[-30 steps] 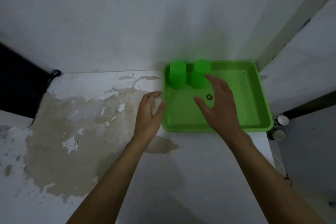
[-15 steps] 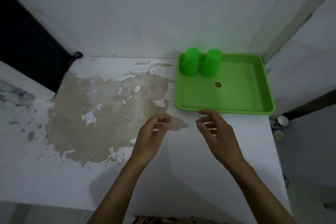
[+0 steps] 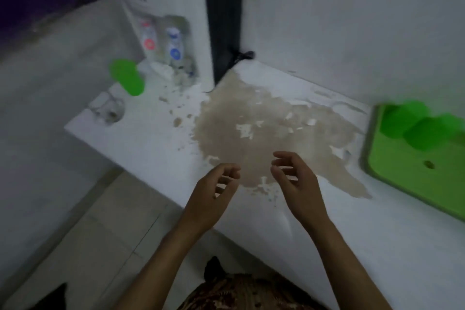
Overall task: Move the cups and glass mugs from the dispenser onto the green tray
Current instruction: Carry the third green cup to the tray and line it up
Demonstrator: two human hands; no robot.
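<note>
On green tray (image 3: 402,184) — two green cups (image 3: 412,123), far corner.

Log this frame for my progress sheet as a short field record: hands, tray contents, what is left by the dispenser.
left hand: empty, fingers loosely curled, above the counter edge
right hand: empty, fingers loosely curled, beside the left
green tray: at the counter's right end
on tray: two green cups at its far side, blurred
dispenser: far left, red and blue taps
near dispenser: one green cup; a glass mug in front of it; blurred clear items below the taps
counter: white, large worn brown patch
</note>
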